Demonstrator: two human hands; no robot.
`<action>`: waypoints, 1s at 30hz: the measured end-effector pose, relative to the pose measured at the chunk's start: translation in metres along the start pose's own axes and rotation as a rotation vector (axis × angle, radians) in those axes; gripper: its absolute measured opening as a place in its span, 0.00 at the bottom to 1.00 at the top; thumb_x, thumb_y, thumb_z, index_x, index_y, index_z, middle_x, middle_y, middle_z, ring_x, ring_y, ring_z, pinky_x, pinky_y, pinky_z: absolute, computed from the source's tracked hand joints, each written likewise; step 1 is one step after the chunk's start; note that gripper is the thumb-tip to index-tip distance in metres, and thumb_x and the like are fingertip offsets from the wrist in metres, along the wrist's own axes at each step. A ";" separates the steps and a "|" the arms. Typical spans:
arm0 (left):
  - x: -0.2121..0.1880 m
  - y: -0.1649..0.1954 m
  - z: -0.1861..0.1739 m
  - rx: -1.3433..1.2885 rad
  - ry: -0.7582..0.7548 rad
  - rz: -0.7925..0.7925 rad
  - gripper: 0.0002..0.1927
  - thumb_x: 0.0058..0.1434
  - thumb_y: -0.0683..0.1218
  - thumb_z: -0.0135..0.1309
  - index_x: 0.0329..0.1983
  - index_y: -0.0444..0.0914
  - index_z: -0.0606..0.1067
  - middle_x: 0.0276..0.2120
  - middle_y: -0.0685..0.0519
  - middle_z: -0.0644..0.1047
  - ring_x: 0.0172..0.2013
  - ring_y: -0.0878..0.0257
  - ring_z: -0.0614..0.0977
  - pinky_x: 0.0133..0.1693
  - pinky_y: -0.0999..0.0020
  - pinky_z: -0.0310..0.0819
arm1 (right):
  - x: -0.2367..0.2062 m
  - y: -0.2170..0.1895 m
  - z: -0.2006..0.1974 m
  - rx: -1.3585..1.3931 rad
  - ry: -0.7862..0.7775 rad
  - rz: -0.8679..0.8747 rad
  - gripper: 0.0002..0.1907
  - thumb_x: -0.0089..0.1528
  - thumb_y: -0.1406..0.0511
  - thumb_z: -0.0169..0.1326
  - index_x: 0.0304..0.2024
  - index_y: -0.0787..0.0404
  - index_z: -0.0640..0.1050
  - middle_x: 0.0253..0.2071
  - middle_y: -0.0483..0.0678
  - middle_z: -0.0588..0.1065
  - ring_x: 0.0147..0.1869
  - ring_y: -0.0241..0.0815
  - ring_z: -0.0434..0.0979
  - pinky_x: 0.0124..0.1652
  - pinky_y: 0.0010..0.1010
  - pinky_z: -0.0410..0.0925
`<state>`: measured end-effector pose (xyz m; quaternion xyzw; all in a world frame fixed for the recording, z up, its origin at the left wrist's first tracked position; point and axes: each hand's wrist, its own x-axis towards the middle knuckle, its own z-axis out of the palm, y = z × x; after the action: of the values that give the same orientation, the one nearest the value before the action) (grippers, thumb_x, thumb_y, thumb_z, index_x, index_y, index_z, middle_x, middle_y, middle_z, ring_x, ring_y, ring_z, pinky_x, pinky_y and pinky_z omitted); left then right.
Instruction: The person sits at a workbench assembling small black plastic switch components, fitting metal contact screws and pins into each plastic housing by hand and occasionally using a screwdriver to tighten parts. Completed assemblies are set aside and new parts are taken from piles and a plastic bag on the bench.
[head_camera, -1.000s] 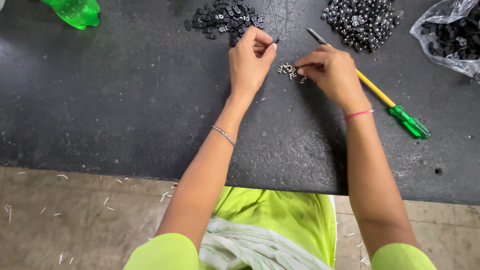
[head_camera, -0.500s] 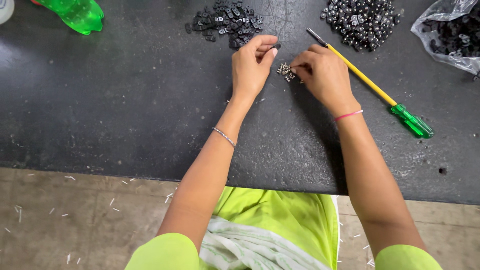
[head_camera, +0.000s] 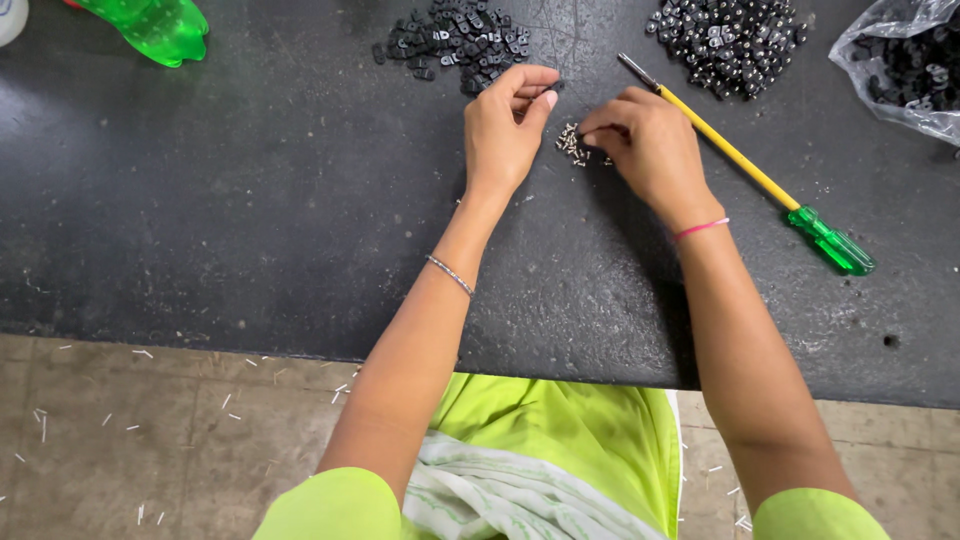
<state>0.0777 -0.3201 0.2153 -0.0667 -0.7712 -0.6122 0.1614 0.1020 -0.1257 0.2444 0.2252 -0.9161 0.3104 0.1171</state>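
Screws (head_camera: 572, 146): tiny silvery heap, matte black table | right hand (head_camera: 648, 150) pinching there | left hand (head_camera: 505, 130) grip curled, contents unclear

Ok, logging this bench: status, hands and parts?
Left hand pinched, contents unclear. Right hand fingertips at screws. Screwdriver lying beside right hand.

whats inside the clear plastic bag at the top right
The clear plastic bag holds small black parts; crinkled film and the frame edge hide the rest.

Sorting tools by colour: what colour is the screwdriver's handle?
Clear green handle with a yellow shaft, seen in the head view, lying beside the right hand.
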 end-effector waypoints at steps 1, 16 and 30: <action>0.000 0.000 -0.001 0.000 0.000 -0.006 0.09 0.63 0.38 0.59 0.46 0.38 0.80 0.36 0.53 0.86 0.34 0.68 0.87 0.37 0.74 0.81 | 0.001 0.002 0.000 0.011 -0.007 0.025 0.06 0.61 0.70 0.64 0.41 0.57 0.84 0.35 0.50 0.75 0.38 0.49 0.76 0.39 0.39 0.69; -0.004 0.003 0.002 0.006 -0.049 -0.006 0.09 0.62 0.39 0.59 0.46 0.37 0.80 0.37 0.52 0.86 0.34 0.67 0.88 0.36 0.73 0.81 | 0.002 -0.001 0.005 -0.145 0.094 -0.168 0.06 0.59 0.70 0.66 0.37 0.60 0.80 0.34 0.51 0.75 0.42 0.56 0.77 0.40 0.43 0.69; -0.006 0.002 0.006 0.024 -0.088 -0.021 0.10 0.62 0.39 0.60 0.47 0.38 0.81 0.37 0.52 0.86 0.35 0.68 0.88 0.37 0.74 0.81 | 0.005 0.012 0.004 0.321 0.246 0.094 0.05 0.70 0.75 0.57 0.48 0.67 0.80 0.38 0.48 0.80 0.40 0.33 0.79 0.42 0.24 0.73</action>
<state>0.0825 -0.3130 0.2140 -0.0834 -0.7855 -0.6011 0.1216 0.0918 -0.1209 0.2365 0.1584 -0.8433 0.4824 0.1760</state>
